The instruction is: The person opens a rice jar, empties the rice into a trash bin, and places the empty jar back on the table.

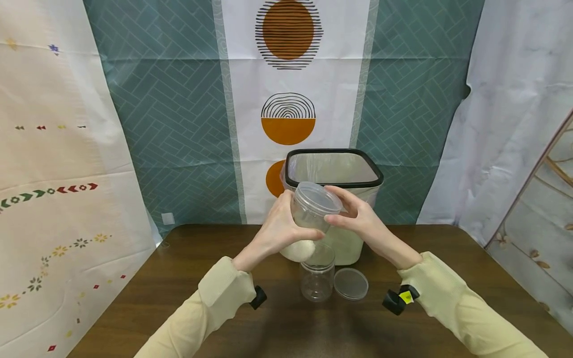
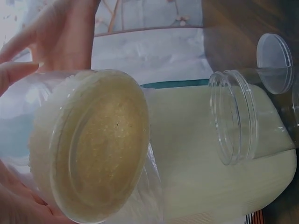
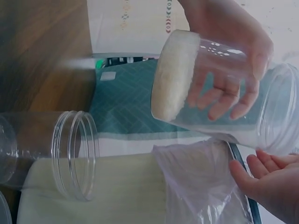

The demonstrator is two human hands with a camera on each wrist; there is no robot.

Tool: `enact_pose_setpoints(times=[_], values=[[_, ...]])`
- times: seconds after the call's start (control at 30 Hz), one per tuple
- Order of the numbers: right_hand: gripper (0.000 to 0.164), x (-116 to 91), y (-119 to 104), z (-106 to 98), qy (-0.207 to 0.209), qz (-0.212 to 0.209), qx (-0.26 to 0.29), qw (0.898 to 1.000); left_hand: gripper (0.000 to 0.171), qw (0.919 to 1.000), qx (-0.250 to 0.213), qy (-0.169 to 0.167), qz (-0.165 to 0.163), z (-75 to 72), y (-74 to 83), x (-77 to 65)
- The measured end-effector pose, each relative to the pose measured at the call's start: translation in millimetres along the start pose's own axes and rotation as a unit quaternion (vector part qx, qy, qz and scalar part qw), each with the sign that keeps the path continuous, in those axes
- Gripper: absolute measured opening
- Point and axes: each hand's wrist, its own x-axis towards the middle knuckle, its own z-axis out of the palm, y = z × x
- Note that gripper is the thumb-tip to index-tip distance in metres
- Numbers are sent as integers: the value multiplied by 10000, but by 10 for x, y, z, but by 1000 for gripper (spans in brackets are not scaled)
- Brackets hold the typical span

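Part-filled clear jar (image 1: 306, 217), one: white grains (image 3: 175, 77); raised before one lined bin (image 1: 343, 246); left hand (image 1: 281, 226) gripping body, right hand (image 1: 360, 216) pinching screw lid (image 1: 319, 198). Open clear jar (image 1: 317, 287), one: upright on table (image 1: 201, 308). Loose lid (image 1: 351, 284), one. Yellow wrist label (image 1: 406, 297), one: unreadable.

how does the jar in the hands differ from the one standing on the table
The held jar has a pale, grainy layer at its bottom; the standing jar looks empty. A lid sits on the held jar, while the standing jar is open-topped. The held jar is tilted in the left hand, off the table; the standing jar is upright on it. Both are clear and round.
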Motion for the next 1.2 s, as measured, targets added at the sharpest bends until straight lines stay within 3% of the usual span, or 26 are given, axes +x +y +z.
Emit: enact_pose_setpoints(times=[0.3, 0.7, 0.97, 1.2], values=[[62, 30, -17, 73, 363, -43, 69, 9993, 69, 9998, 183, -31, 39, 22, 37, -13], [62, 26, -8, 8, 210, -214, 177, 9994, 72, 9998, 138, -156, 71, -15, 70, -18], [61, 13, 0, -61, 54, -408, 576, 9975, 75, 9975, -333, -618, -57, -61, 23, -26], [60, -10, 11, -115, 98, -352, 430, 9984, 77, 9974, -405, -585, -110, -106, -23, -35]])
